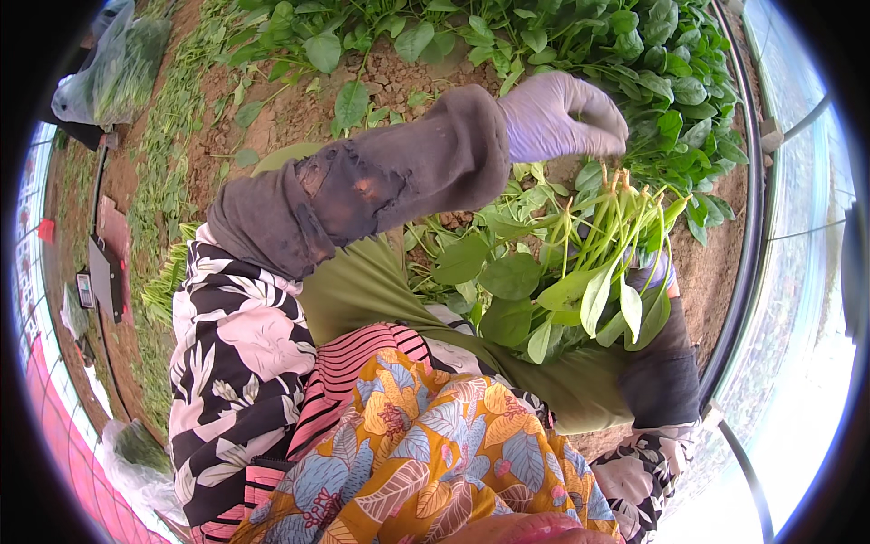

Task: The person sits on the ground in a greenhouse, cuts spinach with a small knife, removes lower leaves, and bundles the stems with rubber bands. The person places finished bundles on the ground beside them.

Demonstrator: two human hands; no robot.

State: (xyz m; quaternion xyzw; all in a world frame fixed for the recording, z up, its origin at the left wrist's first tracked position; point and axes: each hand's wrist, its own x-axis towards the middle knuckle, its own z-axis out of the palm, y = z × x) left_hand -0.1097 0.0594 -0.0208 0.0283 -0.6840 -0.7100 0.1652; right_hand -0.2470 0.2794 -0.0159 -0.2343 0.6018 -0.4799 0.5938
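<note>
My right hand [651, 270], in a thin purple glove, is closed around a bunch of leafy greens that look like spinach [612, 224]. The pale root ends point up and the leaves hang down over my olive-green trouser leg; stems hide most of the fingers. My left hand [569, 121], in a similar glove, is just above the root ends, with its fingers bent and nothing clearly visible between them. Its fingertips are partly hidden, so whether they pinch anything cannot be told. A torn, dark sleeve cover [367, 183] is on the left forearm.
Growing greens [666, 75] stand across the top and upper right. Loose leaves lie on brown soil [408, 75]. A black pipe [753, 170] runs beside plastic sheeting [795, 224]. At left are a filled clear bag [129, 75], a device like a scale [105, 279] and another bag [139, 462].
</note>
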